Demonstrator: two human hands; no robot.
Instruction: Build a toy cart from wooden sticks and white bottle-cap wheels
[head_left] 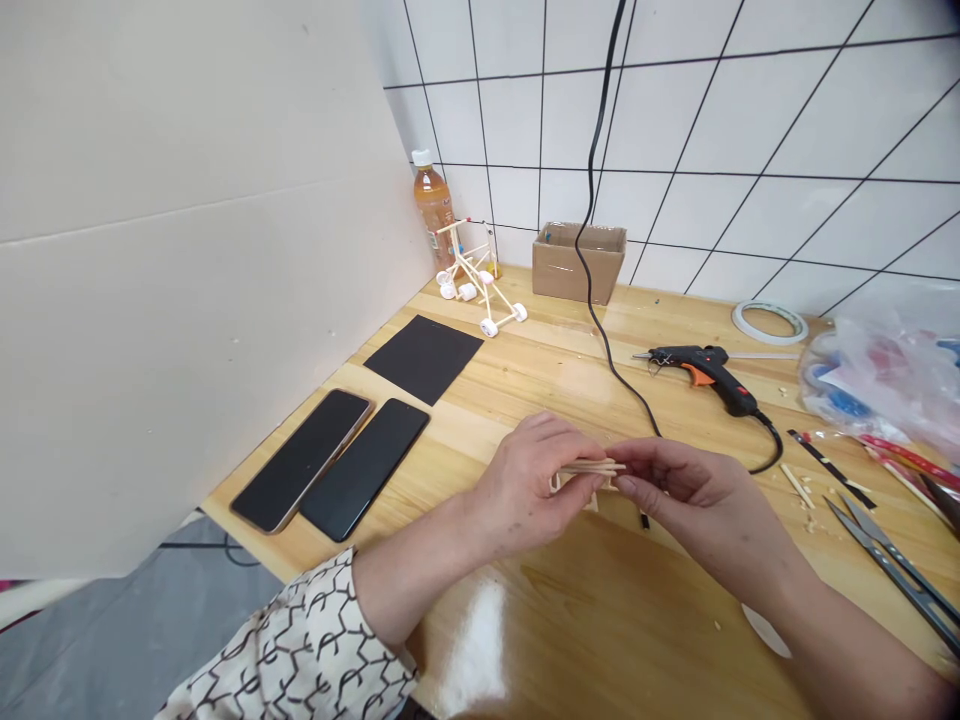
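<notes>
My left hand (536, 480) is closed around a small bundle of thin wooden sticks (592, 467), held level above the table. From the other side, my right hand (682, 490) pinches at the sticks' right ends with thumb and fingertips. Below the bundle, between the hands, some pale pieces show, partly hidden by the fingers. A short black strip end (645, 521) lies on the table just under the right fingertips. Beyond the right hand rests a black glue gun (709, 375) with an orange trigger.
Two phones (304, 460) and a black square sheet (424, 358) lie at left. Behind them stand a wheeled stick model (480, 275), a drink bottle (433, 205) and a cardboard box (577, 265). Snips (892, 560), a tape roll (769, 322) and plastic bags (885, 370) occupy the right. A black cable (592, 200) hangs down.
</notes>
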